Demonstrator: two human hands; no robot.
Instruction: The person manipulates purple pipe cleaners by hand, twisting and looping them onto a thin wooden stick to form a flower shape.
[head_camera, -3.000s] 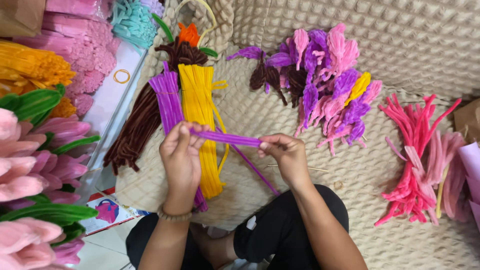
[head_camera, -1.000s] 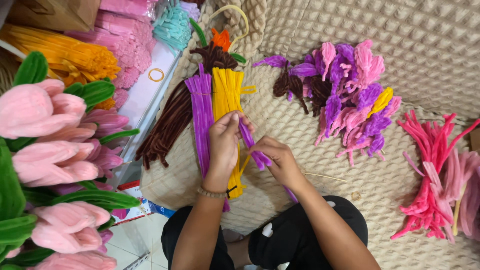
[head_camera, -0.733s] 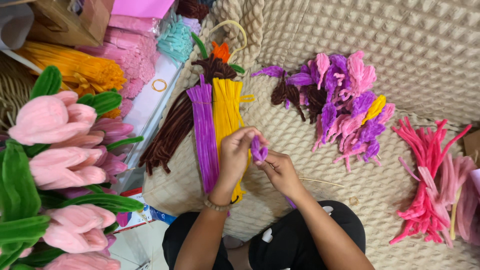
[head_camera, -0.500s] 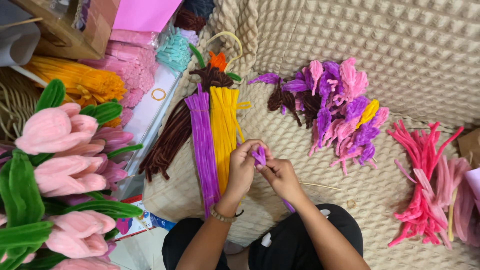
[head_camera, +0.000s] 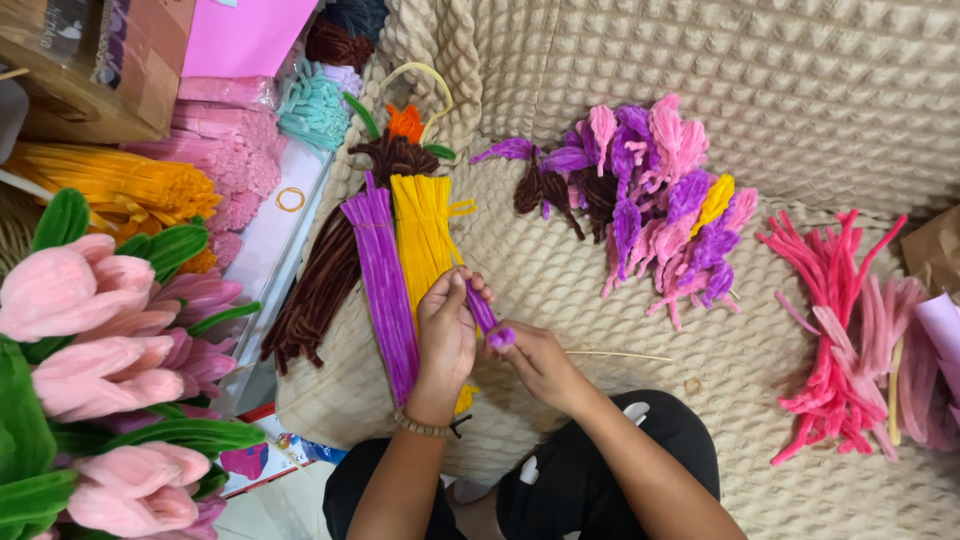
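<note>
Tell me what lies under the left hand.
Under the left hand lie the yellow pipe-cleaner bundle and beige textured mat; the bundle's middle is covered.

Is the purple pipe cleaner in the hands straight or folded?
Folded: the purple pipe cleaner is doubled between left hand and right hand.

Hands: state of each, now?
Left hand: closed on the purple pipe cleaner.
Right hand: pinching the same pipe cleaner's folded end.

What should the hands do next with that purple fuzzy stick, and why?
Probably fold it over once more. The left hand pinches the purple fuzzy stick upright, while the right hand grips its bent lower end, so the bend looks only half made.
</note>
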